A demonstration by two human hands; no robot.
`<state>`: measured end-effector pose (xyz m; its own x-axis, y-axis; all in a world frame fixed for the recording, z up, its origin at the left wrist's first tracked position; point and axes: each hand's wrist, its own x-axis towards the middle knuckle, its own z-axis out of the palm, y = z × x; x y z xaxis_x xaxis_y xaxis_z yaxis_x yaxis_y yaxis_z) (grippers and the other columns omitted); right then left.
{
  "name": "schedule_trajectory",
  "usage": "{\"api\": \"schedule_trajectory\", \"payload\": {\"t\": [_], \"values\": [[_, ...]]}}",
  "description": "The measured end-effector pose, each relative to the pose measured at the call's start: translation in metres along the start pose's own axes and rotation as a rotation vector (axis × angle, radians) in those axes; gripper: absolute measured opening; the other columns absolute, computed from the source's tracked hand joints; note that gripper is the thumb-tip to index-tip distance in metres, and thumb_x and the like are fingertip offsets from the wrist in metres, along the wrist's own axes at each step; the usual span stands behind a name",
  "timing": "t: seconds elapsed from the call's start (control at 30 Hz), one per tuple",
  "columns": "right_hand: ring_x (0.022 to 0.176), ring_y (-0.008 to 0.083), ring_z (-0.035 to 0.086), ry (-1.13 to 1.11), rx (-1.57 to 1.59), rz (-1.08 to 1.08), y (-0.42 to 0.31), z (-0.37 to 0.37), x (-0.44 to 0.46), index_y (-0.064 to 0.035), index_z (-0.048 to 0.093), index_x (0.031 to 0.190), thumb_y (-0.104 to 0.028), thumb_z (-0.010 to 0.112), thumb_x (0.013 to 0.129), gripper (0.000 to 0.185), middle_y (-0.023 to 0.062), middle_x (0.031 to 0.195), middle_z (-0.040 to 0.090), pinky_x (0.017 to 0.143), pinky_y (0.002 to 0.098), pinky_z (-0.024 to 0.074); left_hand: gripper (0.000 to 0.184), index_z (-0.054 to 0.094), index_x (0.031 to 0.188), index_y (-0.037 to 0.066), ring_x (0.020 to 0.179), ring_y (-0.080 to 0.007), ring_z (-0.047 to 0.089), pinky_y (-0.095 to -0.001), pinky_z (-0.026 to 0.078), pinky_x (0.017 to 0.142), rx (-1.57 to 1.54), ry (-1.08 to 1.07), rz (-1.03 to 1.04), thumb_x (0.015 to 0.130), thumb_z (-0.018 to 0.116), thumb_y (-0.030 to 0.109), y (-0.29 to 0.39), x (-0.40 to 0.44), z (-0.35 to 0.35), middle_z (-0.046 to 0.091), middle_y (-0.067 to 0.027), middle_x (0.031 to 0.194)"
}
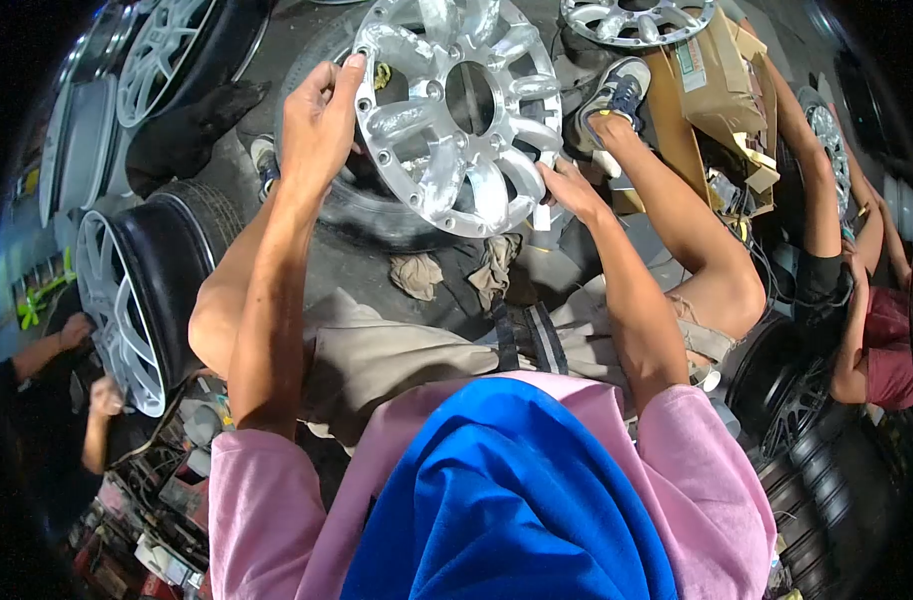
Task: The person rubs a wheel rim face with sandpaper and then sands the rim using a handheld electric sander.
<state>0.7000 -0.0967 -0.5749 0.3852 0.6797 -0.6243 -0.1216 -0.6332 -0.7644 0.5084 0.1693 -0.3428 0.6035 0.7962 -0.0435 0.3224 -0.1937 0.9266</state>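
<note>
My left hand (321, 125) is closed around the left edge of a silver alloy wheel face (411, 122), thumb on its front. The wheel face is tilted towards me, with bolt holes round its rim, a large centre opening and shiny, unevenly polished spokes. At its lower right edge, my right hand (573, 190) is closed on a small white folded piece (542, 217), which looks like paper or sandpaper. Some of the right fingers are hidden. Under the wheel face lies a black tyre (376, 215) on the floor.
Crumpled rags (416, 276) lie between my legs. To the right stand a cardboard box (716, 75) and another silver wheel face (636, 22). At left, another person's hand (106, 396) is by a wheel with tyre (126, 310). A person in a red shirt (891, 345) sits at right.
</note>
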Motion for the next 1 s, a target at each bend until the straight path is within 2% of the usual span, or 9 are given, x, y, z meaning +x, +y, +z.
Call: {"api": "schedule_trajectory", "payload": {"t": [0.2, 0.27, 0.33, 0.5, 0.67, 0.7, 0.9, 0.93, 1.0], "values": [[0.095, 0.0223, 0.066, -0.008, 0.005, 0.009, -0.001, 0.001, -0.001, 0.0003, 0.055, 0.134, -0.049, 0.058, 0.098, 0.061, 0.0143, 0.116, 0.068, 0.068, 0.0353, 0.0568, 0.04, 0.059, 0.076, 0.007, 0.052, -0.0044, 0.05, -0.0228, 0.04, 0.043, -0.055, -0.02, 0.012, 0.102, 0.063, 0.037, 0.002, -0.001, 0.003, 0.056, 0.0019, 0.064], [0.098, 0.0229, 0.066, 0.0, 0.01, 0.018, -0.003, 0.0, -0.001, 0.0003, 0.054, 0.135, -0.049, 0.058, 0.097, 0.062, 0.0148, 0.118, 0.067, 0.07, 0.036, 0.0569, 0.033, 0.068, 0.09, 0.007, 0.062, -0.0014, 0.049, -0.0204, 0.037, 0.054, -0.032, -0.045, -0.058, 0.104, 0.062, 0.037, 0.003, -0.004, 0.001, 0.058, 0.0063, 0.072], [0.1, 0.0233, 0.065, -0.022, -0.017, 0.028, -0.006, -0.001, -0.002, -0.0002, 0.055, 0.136, -0.049, 0.058, 0.097, 0.063, 0.0147, 0.119, 0.067, 0.071, 0.0363, 0.0565, 0.033, 0.068, 0.091, 0.008, 0.062, -0.0016, 0.049, -0.02, 0.038, 0.054, -0.058, -0.047, -0.073, 0.104, 0.062, 0.037, -0.002, -0.002, 0.001, 0.059, 0.0064, 0.072], [0.098, 0.0222, 0.065, -0.004, 0.016, 0.012, -0.003, -0.001, -0.004, 0.0005, 0.055, 0.135, -0.045, 0.059, 0.097, 0.059, 0.0131, 0.116, 0.068, 0.069, 0.034, 0.0549, 0.038, 0.059, 0.076, 0.008, 0.051, -0.004, 0.051, -0.0216, 0.039, 0.042, -0.086, -0.008, -0.01, 0.102, 0.064, 0.035, -0.003, 0.0, 0.004, 0.056, 0.0025, 0.063], [0.072, 0.0142, 0.062, -0.016, 0.101, 0.046, -0.009, -0.01, -0.009, -0.0004, 0.066, 0.114, -0.041, 0.057, 0.101, 0.044, 0.0059, 0.092, 0.069, 0.058, 0.0305, 0.0499, 0.039, 0.061, 0.077, 0.008, 0.052, -0.0047, 0.052, -0.0227, 0.04, 0.043, -0.074, -0.014, -0.073, 0.101, 0.064, 0.038, -0.005, 0.01, -0.001, 0.056, 0.0033, 0.063], [0.066, 0.008, 0.056, 0.006, 0.104, 0.044, -0.015, -0.013, -0.015, -0.0031, 0.066, 0.107, -0.038, 0.053, 0.104, 0.038, -0.001, 0.081, 0.063, 0.055, 0.0266, 0.0456, 0.038, 0.062, 0.079, 0.008, 0.053, -0.0049, 0.052, -0.0229, 0.04, 0.043, -0.075, 0.012, -0.115, 0.101, 0.065, 0.039, -0.004, 0.014, 0.0, 0.056, 0.0035, 0.064], [0.063, 0.0088, 0.054, 0.084, 0.185, -0.014, -0.034, -0.036, -0.024, -0.0047, 0.066, 0.099, -0.039, 0.056, 0.102, 0.036, -0.0012, 0.076, 0.06, 0.052, 0.0263, 0.0416, 0.039, 0.069, 0.114, 0.002, 0.058, -0.0063, 0.056, -0.0229, 0.038, 0.044, -0.221, 0.05, -0.321, 0.1, 0.065, 0.039, -0.02, 0.043, -0.008, 0.067, 0.001, 0.08], [0.062, 0.0106, 0.055, 0.103, 0.255, -0.046, -0.036, -0.037, -0.024, -0.002, 0.067, 0.097, -0.04, 0.059, 0.1, 0.039, 0.0008, 0.074, 0.061, 0.052, 0.0283, 0.0434, 0.039, 0.069, 0.114, 0.002, 0.058, -0.0063, 0.056, -0.0229, 0.038, 0.044, -0.22, 0.038, -0.309, 0.1, 0.065, 0.039, -0.036, 0.053, -0.012, 0.067, 0.001, 0.08], [0.061, 0.0049, 0.048, 0.099, 0.212, -0.015, -0.043, -0.039, -0.026, -0.0095, 0.064, 0.094, -0.036, 0.056, 0.104, 0.03, -0.0047, 0.075, 0.058, 0.052, 0.0233, 0.037, 0.038, 0.069, 0.115, 0.001, 0.058, -0.0076, 0.057, -0.0236, 0.037, 0.044, -0.349, 0.091, -0.343, 0.1, 0.065, 0.035, -0.053, 0.068, -0.013, 0.068, -0.0017, 0.084]]}}
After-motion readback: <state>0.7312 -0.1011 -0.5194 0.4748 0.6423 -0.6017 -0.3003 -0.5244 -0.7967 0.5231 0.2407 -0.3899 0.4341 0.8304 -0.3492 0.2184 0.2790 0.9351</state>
